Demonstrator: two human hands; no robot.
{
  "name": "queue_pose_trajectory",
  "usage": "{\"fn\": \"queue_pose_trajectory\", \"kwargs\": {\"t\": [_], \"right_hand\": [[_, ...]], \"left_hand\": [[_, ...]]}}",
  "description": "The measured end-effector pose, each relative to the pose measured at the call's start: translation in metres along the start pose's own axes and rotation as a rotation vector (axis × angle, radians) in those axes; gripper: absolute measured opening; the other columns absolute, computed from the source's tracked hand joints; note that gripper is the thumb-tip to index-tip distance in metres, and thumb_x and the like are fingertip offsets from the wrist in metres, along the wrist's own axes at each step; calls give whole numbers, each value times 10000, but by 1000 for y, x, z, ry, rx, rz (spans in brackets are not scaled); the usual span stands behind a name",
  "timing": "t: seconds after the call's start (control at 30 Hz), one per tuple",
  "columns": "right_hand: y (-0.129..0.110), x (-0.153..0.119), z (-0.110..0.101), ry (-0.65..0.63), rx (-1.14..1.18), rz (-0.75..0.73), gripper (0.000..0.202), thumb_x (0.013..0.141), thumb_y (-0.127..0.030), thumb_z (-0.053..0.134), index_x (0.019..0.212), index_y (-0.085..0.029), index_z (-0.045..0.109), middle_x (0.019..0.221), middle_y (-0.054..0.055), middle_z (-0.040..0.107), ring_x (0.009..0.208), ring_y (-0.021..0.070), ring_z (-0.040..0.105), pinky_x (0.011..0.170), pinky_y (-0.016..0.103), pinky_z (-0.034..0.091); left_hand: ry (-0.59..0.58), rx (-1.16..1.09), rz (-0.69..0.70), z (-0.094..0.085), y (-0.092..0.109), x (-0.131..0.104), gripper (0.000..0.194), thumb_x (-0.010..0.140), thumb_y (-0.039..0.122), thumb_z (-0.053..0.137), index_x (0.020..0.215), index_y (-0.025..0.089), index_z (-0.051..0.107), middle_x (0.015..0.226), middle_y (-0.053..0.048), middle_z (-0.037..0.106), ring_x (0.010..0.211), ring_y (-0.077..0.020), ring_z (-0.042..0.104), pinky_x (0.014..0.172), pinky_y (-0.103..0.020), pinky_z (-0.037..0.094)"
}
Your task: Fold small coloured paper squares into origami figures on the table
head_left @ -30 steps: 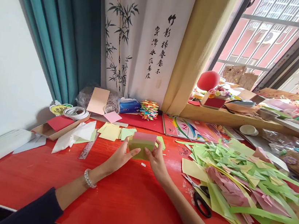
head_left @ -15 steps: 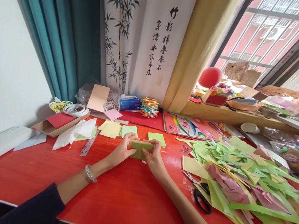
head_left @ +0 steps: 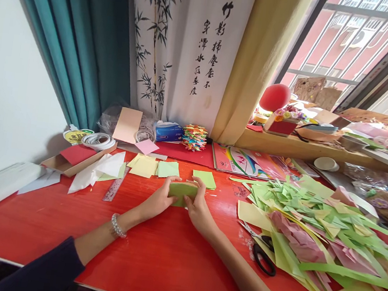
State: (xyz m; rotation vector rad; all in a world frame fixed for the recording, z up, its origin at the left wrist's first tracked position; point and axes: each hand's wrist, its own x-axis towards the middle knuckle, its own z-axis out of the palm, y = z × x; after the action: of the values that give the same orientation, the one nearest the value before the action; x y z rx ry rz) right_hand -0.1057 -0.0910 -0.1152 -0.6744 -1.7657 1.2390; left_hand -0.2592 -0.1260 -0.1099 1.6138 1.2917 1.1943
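A piece of green paper (head_left: 183, 191) is held up between my two hands, just above the red table (head_left: 161, 256). My left hand (head_left: 160, 200) grips its left end, thumb on the near face and fingers behind. At the right end my right hand (head_left: 201, 211) pinches it the same way. The paper bows slightly along its top edge. Beyond my hands lie small squares of light green paper (head_left: 204, 179), pale green paper (head_left: 168, 169) and yellow paper (head_left: 144, 166).
Black-handled scissors (head_left: 263, 257) rest beside a large heap of green paper scraps (head_left: 314, 209) on the right. To the left are a ruler (head_left: 116, 185), white tissue (head_left: 97, 171) and a cardboard box (head_left: 69, 167). A colourful folded-paper ball (head_left: 194, 137) stands at the back.
The green paper has gone from flat to slightly bowed between my hands. My thumbs have slid lower and closer together on it. The view has shifted slightly.
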Motion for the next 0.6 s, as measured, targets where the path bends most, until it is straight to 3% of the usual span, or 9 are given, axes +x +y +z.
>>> {"fn": "queue_pose_trajectory", "kwargs": {"t": [0.13,0.2,0.27,0.37,0.43,0.53,0.6], "right_hand": [[-4,7,-5,85,200,153,570,810,-384,500,1288,-270,210,1307,70,388,1198,173,394,979,336,353],[-9,10,-8,56,280,253,516,825,-489,426,1259,-232,318,1253,90,469,1174,188,441,935,332,403],[-15,11,-10,-81,387,348,512,836,-550,343,1156,-173,477,1105,113,584,1050,211,547,841,338,469],[-20,9,-12,-150,478,399,437,798,-501,468,1031,-148,578,983,99,643,907,215,607,737,324,503],[-18,8,-12,-66,447,369,362,762,-440,553,1005,-172,582,982,74,646,886,209,608,713,301,498],[-13,8,-12,37,406,305,306,777,-428,540,993,-211,559,1023,46,631,920,200,591,748,285,476],[-11,8,-11,61,381,254,288,802,-428,506,1006,-228,538,1058,37,616,955,197,575,792,292,460]], "left_hand": [[84,39,77,-6,10,0,207,815,198,439,1016,207,487,1002,-50,596,934,-200,565,841,-352,437],[121,50,129,-10,15,-2,172,803,160,411,937,205,510,1033,-52,602,1027,-212,535,920,-381,387],[79,86,201,-13,19,-4,205,750,93,402,861,206,533,1045,-42,615,1118,-217,488,1013,-410,294],[-34,227,310,-14,23,-4,289,722,58,371,862,217,567,1104,-25,603,1220,-206,395,1084,-416,171],[62,269,269,-15,24,-3,314,792,107,333,985,225,550,1226,-23,525,1249,-190,353,1074,-385,202],[257,227,82,-17,23,0,309,878,267,311,1146,214,456,1203,-64,522,1041,-195,529,901,-341,399],[222,220,16,-17,22,1,327,867,362,373,1138,200,460,1014,-58,604,760,-171,597,700,-299,461]]}}
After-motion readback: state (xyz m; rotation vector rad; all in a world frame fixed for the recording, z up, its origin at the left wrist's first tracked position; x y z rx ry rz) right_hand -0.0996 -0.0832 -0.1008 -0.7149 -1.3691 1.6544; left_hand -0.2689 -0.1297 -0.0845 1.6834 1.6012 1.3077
